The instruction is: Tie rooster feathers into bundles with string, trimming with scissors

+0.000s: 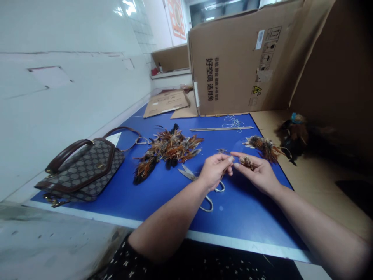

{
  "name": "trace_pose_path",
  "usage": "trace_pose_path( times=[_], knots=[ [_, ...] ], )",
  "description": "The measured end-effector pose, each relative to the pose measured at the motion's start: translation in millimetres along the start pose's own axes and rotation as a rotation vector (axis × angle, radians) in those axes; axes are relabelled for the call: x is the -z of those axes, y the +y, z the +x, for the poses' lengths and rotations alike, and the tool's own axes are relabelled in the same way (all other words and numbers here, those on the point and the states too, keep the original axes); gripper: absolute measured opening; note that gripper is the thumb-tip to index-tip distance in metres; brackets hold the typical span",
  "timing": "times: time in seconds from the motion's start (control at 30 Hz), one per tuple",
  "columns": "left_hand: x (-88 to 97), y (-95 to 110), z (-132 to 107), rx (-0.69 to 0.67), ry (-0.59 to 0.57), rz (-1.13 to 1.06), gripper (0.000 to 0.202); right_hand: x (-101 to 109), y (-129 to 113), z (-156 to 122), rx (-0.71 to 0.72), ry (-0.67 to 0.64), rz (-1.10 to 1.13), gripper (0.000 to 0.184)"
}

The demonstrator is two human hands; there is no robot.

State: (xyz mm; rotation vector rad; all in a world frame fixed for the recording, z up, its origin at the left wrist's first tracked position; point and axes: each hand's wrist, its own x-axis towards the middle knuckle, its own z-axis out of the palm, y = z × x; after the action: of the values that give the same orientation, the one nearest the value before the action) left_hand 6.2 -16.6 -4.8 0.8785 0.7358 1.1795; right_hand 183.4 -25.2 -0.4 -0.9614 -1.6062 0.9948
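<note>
My left hand (215,170) is closed in a pinch, its fingertips almost meeting those of my right hand. What the left fingers grip is too small to make out. Brown, speckled feathers (247,161) lie in my right hand (262,174), between its thumb and curled fingers. A pair of scissors (207,203) with pale handles lies partly under my left hand and wrist, blades apart. A loose heap of brown and black feathers (170,146) spreads out to the left. Beyond my right hand rests a smaller feather bunch (264,147).
A patterned handbag (87,169) stands at the left of the blue table (131,202). Thin sticks (218,129) and tangled string (234,122) lie farther back. A large cardboard box (239,70) rises behind. More dark feathers (294,136) sit on cardboard at the right.
</note>
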Motion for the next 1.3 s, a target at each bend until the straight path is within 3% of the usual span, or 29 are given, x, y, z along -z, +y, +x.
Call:
trace_pose_path(
  times=[0.07,0.2,0.3,0.6,0.77,0.93,1.3],
  knots=[
    [-0.9,-0.5,0.2,-0.014,0.027,0.005,0.046,1.3,-2.2,0.5,-0.069,-0.020,0.085,0.049],
    [-2.0,-3.6,-0.1,-0.029,0.037,0.033,0.046,3.7,2.9,4.2,-0.177,0.002,0.335,0.032],
    [-2.8,-5.8,-0.7,-0.038,0.044,0.035,0.046,2.6,8.4,7.7,-0.240,0.023,0.429,0.030],
    [-6.5,-2.8,-1.5,-0.075,0.114,-0.028,0.048,-5.2,4.9,7.5,-0.174,0.012,0.370,0.038],
    [-5.3,-3.2,0.3,-0.177,0.216,0.000,0.042,-5.1,5.8,9.2,-0.146,0.139,0.322,0.042],
    [-5.4,-10.5,0.5,-0.125,0.237,0.011,0.042,-6.8,7.8,9.8,-0.120,0.241,0.298,0.043],
    [-14.8,-20.1,-4.4,-0.180,0.214,0.006,0.033,-19.1,11.3,4.6,-0.101,0.193,0.266,0.042]
  ],
)
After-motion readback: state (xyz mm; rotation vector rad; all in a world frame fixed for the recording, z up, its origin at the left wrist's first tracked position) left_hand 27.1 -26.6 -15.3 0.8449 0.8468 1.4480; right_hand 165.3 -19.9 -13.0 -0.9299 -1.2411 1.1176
